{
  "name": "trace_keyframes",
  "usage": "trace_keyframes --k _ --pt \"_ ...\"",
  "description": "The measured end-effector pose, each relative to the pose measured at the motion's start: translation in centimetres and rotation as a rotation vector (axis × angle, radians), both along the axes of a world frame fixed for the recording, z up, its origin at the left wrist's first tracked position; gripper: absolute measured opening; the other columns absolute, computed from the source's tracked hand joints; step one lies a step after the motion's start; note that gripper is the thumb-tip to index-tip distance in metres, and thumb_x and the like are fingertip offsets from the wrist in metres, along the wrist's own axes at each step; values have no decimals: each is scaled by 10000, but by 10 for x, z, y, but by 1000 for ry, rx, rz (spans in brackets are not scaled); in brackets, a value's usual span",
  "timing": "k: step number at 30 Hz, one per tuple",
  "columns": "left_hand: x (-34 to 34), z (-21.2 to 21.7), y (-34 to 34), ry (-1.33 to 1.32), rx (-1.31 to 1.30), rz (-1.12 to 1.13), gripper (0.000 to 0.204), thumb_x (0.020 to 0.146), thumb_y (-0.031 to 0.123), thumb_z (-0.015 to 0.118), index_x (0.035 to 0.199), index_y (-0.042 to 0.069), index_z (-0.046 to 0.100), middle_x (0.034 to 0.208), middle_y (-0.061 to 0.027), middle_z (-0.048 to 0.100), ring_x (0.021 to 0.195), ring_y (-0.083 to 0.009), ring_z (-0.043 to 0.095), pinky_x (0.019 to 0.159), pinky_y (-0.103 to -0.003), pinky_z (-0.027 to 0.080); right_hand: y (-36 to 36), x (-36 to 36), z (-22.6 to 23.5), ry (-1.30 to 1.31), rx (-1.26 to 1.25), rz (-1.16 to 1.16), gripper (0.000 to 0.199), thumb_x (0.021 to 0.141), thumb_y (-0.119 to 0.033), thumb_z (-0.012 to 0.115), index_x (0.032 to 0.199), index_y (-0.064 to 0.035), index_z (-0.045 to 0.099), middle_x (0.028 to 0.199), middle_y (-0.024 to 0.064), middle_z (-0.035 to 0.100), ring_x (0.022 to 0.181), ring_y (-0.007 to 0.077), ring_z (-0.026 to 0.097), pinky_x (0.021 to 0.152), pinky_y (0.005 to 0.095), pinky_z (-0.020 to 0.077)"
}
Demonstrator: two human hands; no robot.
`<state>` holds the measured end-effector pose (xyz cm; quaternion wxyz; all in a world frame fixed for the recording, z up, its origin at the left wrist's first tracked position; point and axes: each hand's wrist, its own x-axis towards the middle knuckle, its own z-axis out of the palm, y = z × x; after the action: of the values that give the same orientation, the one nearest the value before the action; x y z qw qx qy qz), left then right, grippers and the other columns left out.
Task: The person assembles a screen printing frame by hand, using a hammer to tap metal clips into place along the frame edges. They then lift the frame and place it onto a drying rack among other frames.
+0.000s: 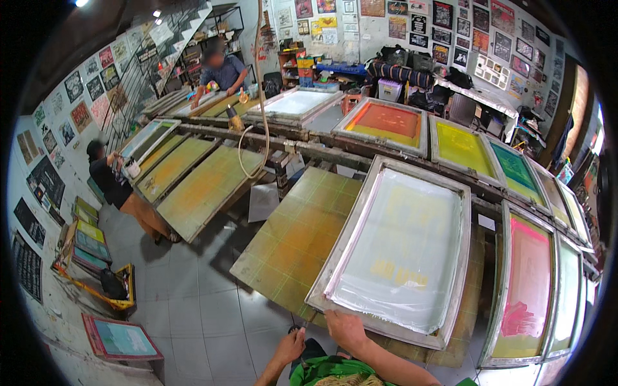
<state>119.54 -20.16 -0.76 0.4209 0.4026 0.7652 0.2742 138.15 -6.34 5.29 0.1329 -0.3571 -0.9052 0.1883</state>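
Note:
A large screen printing frame [391, 241] with white ink spread over its mesh lies at a slant over a printing board [296, 235], which shows green grid lines and orange-brown stains. My right hand [346, 330] is closed at the near edge of this frame, close to its left corner. Lower and to the left, my left hand [289, 346] is curled closed beside the board's near edge. A thin dark piece shows by its fingertips, too small to name.
More screens stand along the bench, including a pink one [528, 283] at right and an orange-red one [386, 122] behind. Bare boards [209, 190] extend left. A hose [242, 151] hangs mid-bench. Two people, one far behind the bench [222, 74] and one at left [106, 170], handle things.

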Motion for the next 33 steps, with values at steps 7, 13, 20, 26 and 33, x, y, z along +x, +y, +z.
trace_keyframes --k 7,13,20,26,33 --pt "1 -24 7 197 43 -114 613 1163 485 321 1010 3 667 989 -328 718 965 -592 656 850 -637 496 14 -33 39 -33 28 90 303 948 -117 638 1230 -8 622 1106 207 697 793 392 769 669 507 628" --pt "-6 -19 3 219 -74 -151 696 1165 538 277 1254 25 740 1205 -274 757 1160 -506 688 998 -552 530 46 -43 16 81 146 383 305 976 -171 693 1249 -40 661 993 146 706 758 353 753 641 464 618" --pt "-2 -4 8 119 -56 -163 688 1172 543 276 1263 13 706 1213 -251 764 1131 -507 701 969 -568 539 44 -60 12 707 -114 334 260 1066 -301 669 1012 -53 723 804 171 724 739 385 745 610 504 564" --pt "-8 -26 -3 414 35 -371 578 1183 463 283 1243 21 651 1060 -291 748 965 -537 706 876 -621 550 39 -97 14 411 -99 114 304 1119 -364 579 1091 -75 668 699 235 685 655 480 691 585 580 545" --pt "-8 -60 -8 518 70 -275 458 1170 394 395 1219 11 641 931 -279 744 762 -542 697 666 -665 531 38 -114 33 352 -181 101 336 1147 -392 496 1152 -81 622 709 256 684 697 495 704 627 607 557"
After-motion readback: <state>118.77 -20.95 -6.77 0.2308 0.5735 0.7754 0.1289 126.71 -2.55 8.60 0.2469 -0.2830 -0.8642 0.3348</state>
